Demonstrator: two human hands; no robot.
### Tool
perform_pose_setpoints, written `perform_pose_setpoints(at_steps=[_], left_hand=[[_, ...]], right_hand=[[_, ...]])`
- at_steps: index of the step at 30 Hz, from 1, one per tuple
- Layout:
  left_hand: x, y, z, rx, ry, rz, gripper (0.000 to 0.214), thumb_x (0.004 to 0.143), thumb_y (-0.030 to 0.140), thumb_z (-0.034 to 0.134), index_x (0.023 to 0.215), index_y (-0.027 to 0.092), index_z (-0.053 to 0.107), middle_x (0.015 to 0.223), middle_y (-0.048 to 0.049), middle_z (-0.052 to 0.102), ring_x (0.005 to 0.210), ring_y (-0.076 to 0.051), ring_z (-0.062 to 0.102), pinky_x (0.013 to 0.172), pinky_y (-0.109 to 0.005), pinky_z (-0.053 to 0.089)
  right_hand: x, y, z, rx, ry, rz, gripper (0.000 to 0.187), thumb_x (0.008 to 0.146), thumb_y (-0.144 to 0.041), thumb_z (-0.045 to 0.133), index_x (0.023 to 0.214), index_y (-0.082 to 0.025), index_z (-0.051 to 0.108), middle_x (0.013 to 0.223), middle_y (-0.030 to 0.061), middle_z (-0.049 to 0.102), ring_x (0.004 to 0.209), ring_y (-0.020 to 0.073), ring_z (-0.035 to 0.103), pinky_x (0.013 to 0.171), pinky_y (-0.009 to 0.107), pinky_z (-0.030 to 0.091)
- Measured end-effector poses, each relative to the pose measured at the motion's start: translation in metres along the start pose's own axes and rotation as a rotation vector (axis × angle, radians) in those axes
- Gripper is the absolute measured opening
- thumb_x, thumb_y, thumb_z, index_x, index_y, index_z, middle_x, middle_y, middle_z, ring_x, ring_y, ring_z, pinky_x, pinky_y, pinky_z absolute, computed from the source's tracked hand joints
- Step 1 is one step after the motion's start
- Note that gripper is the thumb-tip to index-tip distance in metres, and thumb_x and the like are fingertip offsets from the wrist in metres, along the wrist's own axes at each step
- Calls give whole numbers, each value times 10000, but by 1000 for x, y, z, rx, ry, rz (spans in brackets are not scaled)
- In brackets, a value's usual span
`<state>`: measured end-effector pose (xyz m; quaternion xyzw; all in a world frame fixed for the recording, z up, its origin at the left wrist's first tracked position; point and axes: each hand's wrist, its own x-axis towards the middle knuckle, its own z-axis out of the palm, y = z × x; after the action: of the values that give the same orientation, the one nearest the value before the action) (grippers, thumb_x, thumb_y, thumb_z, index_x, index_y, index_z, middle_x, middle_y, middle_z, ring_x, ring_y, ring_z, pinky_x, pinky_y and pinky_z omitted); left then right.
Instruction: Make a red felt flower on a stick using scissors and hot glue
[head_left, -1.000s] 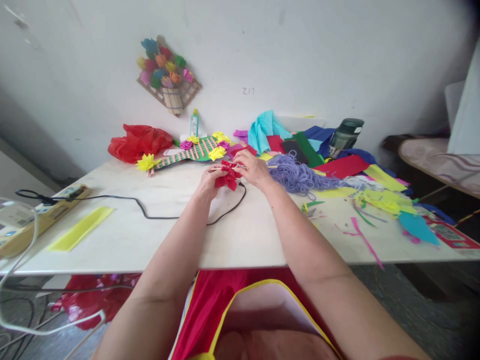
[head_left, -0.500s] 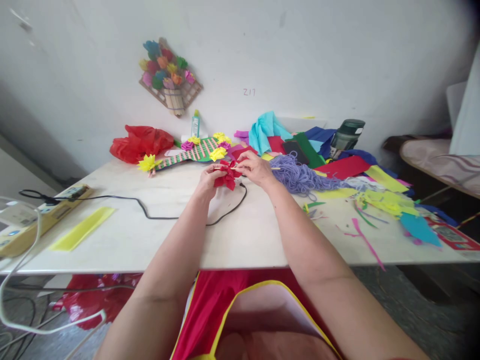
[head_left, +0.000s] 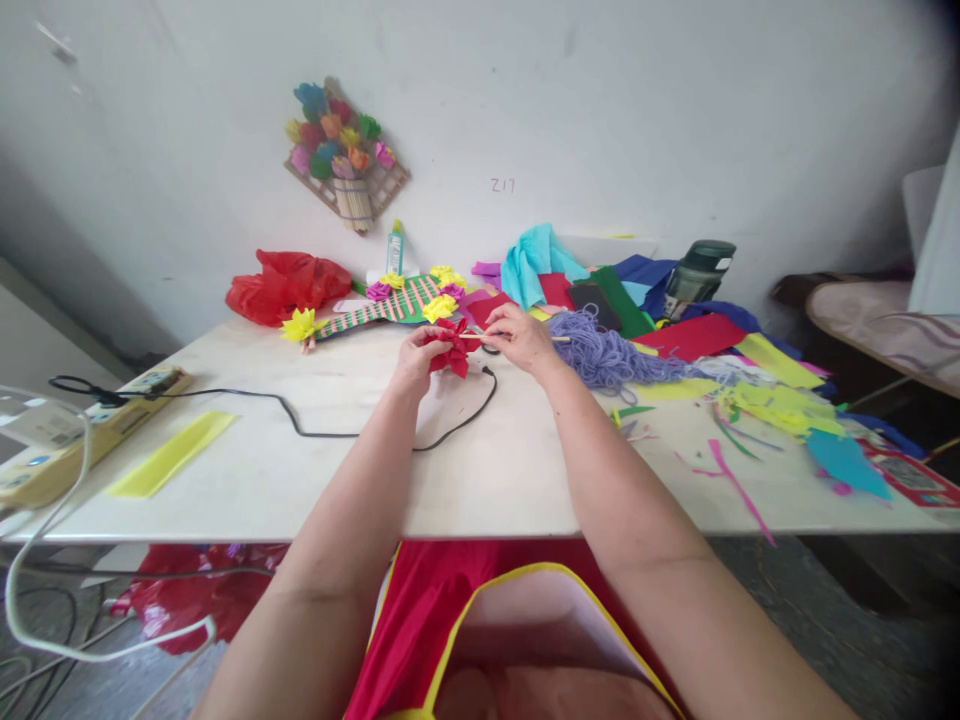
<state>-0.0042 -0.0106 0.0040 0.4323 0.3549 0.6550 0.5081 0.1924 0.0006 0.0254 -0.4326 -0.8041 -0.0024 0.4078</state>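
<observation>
Above the middle of the table, my left hand (head_left: 420,357) pinches a red crepe-paper flower (head_left: 452,360) with pointed petals. My right hand (head_left: 523,340) grips a thin wooden stick (head_left: 471,336) between thumb and fingers. The stick lies level, its left tip at the flower and its other end poking out past my right hand. Whether the tip touches the petals I cannot tell. Behind my hands lies a green panel (head_left: 409,302) striped with pale sticks, with yellow flowers (head_left: 439,307) and purple flowers (head_left: 379,291) on it.
Purple yarn (head_left: 600,350) and coloured paper sheets (head_left: 694,337) cover the table's right side, near a dark bottle (head_left: 701,270). A black cable (head_left: 300,433) runs from a power strip (head_left: 112,430) to below my hands. Yellow paper (head_left: 176,455) lies at left.
My right hand has drawn slightly to the right with the stick, showing more of it between my hands. My left hand keeps the flower. The whole view has shifted a little.
</observation>
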Motion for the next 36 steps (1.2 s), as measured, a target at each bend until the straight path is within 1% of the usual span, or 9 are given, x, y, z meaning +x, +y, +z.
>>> perform_pose_setpoints(at_steps=[8,15,22,27,36], left_hand=[[4,-2,-4,-16,18,26,323,412,190,788,700,164,645,687,-10,704,589,-148,641,576,-262,514],[3,-2,-5,28,-23,52,332,451,200,776,772,169,699,714,-15,720,626,-159,653,607,-271,528],[0,0,-6,91,-27,31,348,443,218,768,782,165,709,667,-16,709,555,-162,632,522,-256,486],[-2,1,-4,123,-25,36,335,455,233,757,779,174,694,665,-18,702,552,-165,631,526,-262,487],[-1,0,-4,165,-13,46,313,461,242,754,759,175,684,635,-10,682,514,-147,596,490,-240,444]], right_hand=[[1,11,1,47,10,2,61,823,-246,736,809,-244,795,1049,21,707,726,128,586,658,285,425],[2,11,-1,30,-39,13,85,828,-211,726,807,-238,804,1056,23,710,818,148,623,706,292,430],[1,11,-3,7,-85,32,114,847,-225,691,806,-236,797,1066,18,713,832,149,635,712,289,430],[1,11,-2,23,-87,20,122,843,-213,675,785,-221,781,1061,24,726,827,148,631,717,286,429],[1,8,-3,22,-107,25,129,838,-192,679,753,-210,774,1056,26,729,836,143,638,714,276,420]])
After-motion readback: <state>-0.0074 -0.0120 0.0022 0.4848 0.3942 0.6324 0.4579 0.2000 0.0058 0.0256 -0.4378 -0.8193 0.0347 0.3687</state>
